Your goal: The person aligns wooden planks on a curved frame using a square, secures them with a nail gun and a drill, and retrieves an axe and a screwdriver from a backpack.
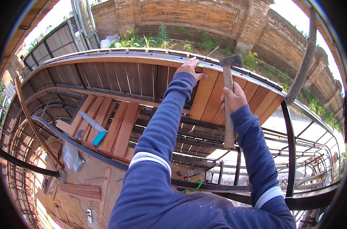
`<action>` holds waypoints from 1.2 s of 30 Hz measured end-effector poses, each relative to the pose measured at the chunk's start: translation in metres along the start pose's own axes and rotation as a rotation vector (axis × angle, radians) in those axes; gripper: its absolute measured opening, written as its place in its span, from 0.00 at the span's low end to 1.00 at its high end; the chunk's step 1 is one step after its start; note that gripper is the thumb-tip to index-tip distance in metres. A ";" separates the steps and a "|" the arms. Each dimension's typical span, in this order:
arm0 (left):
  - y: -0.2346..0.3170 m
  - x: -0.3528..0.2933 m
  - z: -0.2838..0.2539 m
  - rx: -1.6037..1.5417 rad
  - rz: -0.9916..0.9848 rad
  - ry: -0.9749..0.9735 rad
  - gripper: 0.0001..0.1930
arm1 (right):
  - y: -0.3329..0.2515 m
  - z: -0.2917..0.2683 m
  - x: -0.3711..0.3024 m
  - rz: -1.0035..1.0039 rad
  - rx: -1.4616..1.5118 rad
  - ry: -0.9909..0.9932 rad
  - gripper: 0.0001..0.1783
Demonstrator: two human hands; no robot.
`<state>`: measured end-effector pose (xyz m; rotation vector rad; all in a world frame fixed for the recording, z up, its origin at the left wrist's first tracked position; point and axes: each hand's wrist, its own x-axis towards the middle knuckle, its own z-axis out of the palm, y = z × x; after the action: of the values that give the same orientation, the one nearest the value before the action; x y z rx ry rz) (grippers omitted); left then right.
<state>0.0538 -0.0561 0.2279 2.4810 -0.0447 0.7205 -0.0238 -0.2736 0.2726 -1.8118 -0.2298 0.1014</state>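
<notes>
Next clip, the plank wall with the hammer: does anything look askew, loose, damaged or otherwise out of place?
Little stands out. The left hand holds a thin metal rod at the top of the plank wall; the right hand grips a hammer. Spare planks lie unfixed across the frame bars, with a saw on them. Scraps litter the ground below.

- My left hand (190, 68) is stretched far forward, arm nearly straight, fingers pinched together, palm down.
- My right hand (233, 97) is raised beside it, fist wrapped tight, elbow bent, blue sleeves on both arms.
</notes>
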 end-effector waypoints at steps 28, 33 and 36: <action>0.007 0.006 0.010 0.104 0.023 -0.001 0.49 | 0.098 -0.088 -0.152 -0.069 -0.207 0.155 0.16; 0.004 0.003 0.005 0.177 0.036 0.005 0.47 | 0.148 -0.117 -0.255 0.127 -0.432 0.174 0.18; -0.001 0.004 0.005 0.228 0.053 0.010 0.45 | 0.165 -0.123 -0.307 0.160 -0.535 0.176 0.18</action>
<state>0.0601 -0.0575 0.2263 2.7018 -0.0258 0.7997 -0.2827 -0.4937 0.1278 -2.3567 0.0196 -0.0107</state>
